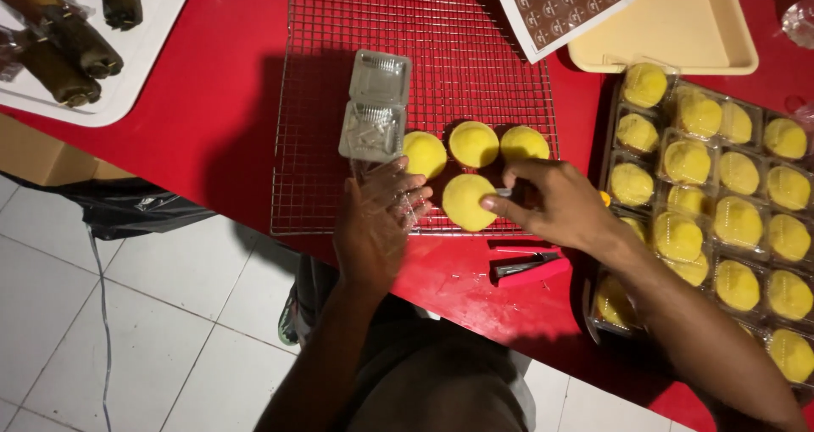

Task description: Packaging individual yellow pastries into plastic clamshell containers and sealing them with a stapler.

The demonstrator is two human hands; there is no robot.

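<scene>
Head camera, looking down on a red table [237, 118]. A wire cooling rack [322, 101] lies on it, bearing four round yellow cakes: three in a row and one, the front cake [465, 201], nearer the person. The right hand [551, 205] rests at that cake's right edge, fingertips together and touching it; whether they truly pinch it cannot be told. The left hand [373, 228] is closed on a clear plastic clamshell box [375, 105], which stands open with its lid tipped away.

The cake looks light, soft and crumbly, so it probably wants lifting by its sides with a loose grip. The box seems thin, springy and slippery, best held at its base corner.

To the right sit many more yellow cakes in clear boxes [738, 220]. A red stapler [527, 268] lies near the table edge.
</scene>
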